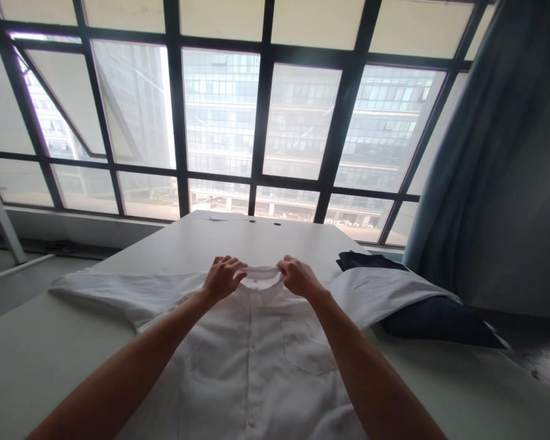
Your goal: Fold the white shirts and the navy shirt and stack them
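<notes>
A white button-up shirt lies front side up, its collar at the far end and its sleeves spread to both sides. My left hand grips the left side of the collar between thumb and fingers. On the collar's right side, my right hand pinches the edge in the same way. Between the two hands the collar forms a rounded opening. A button placket runs down the middle of the shirt, and a chest pocket shows right of it.
The shirt lies on a white table reaching toward large windows. Dark folded clothing sits at the right, partly under the right sleeve. A grey-blue curtain hangs beyond it. Another white table's leg stands at the far left.
</notes>
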`<control>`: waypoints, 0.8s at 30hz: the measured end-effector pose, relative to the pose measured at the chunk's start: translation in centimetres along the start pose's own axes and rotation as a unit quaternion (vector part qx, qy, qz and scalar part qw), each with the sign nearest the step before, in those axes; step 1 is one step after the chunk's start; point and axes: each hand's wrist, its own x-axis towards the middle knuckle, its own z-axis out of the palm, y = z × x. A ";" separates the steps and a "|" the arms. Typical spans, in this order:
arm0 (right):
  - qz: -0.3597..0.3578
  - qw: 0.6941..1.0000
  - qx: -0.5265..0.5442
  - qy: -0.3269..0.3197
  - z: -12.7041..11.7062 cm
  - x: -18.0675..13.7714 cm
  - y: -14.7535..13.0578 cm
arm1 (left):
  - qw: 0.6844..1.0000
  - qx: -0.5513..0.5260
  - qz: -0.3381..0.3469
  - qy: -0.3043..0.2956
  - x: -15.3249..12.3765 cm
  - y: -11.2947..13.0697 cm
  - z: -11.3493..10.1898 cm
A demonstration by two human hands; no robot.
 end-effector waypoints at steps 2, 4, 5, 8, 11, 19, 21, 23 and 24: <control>-0.019 1.000 -0.001 0.018 0.1 0.0 -0.2 | 0.999 -0.012 0.009 -0.038 0.1 -0.1 -0.1; -0.054 0.998 0.021 0.025 0.3 0.1 -0.4 | 0.998 -0.021 0.018 -0.052 0.1 0.2 -0.2; -0.072 0.996 0.038 0.022 0.4 0.1 -0.5 | 0.998 -0.020 0.021 -0.055 0.1 0.4 -0.3; -0.087 0.995 0.052 0.012 0.6 0.2 -0.7 | 0.997 0.001 0.029 -0.069 0.0 0.5 -0.6; -0.061 0.998 0.003 0.016 0.5 0.2 -0.8 | 0.995 0.031 0.036 -0.092 0.0 0.2 -0.7; 0.025 0.997 0.016 0.066 1.4 0.2 0.5 | 0.999 0.010 -0.032 -0.012 0.1 -1.1 -0.6; 0.109 0.987 0.036 0.114 2.3 0.3 1.8 | 0.995 -0.012 -0.096 0.031 -0.2 -2.4 -0.6; 0.191 0.969 0.055 0.146 3.2 0.3 3.2 | 0.989 -0.033 -0.147 -0.002 -0.5 -4.1 -0.4; 0.219 0.964 0.069 0.137 3.7 0.3 4.0 | 0.985 -0.046 -0.159 -0.047 -0.8 -4.9 -0.1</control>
